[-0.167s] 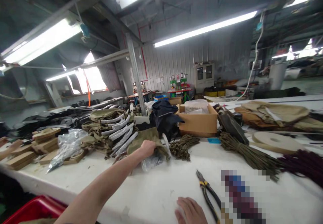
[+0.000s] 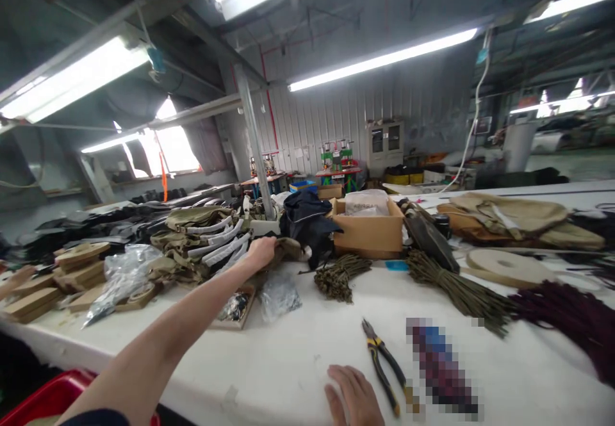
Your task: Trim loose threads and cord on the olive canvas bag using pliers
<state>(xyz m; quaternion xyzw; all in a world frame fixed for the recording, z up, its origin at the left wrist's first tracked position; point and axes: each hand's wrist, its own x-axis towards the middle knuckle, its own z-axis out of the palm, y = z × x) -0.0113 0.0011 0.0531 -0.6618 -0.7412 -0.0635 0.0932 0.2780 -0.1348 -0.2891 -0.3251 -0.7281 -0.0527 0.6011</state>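
My left hand [image 2: 262, 253] reaches across the white table, closed on the edge of an olive cloth piece [image 2: 289, 248] that it holds raised. Below that cloth lie a clear plastic bag [image 2: 281, 294] and a shallow box of small shiny parts [image 2: 234, 307], partly behind my forearm. Near the front edge, my right hand [image 2: 354, 395] rests on the table, fingers stretched out and holding nothing. Pliers with black and yellow handles [image 2: 382, 362] lie just right of it. A stack of olive pieces with white strips [image 2: 206, 237] stands left of my left hand.
Behind are a dark cloth bundle [image 2: 307, 221] and a cardboard box [image 2: 368, 234]. Rightward lie olive cord bundles [image 2: 456, 291], purple cords [image 2: 567, 311] and a webbing roll [image 2: 509, 269]. Another person's hand [image 2: 16, 278] shows far left, near brown cardboard boxes [image 2: 31, 304].
My left hand has moved up and left with the olive cloth, uncovering the plastic bag and the box of small parts. My right hand stays on the table.
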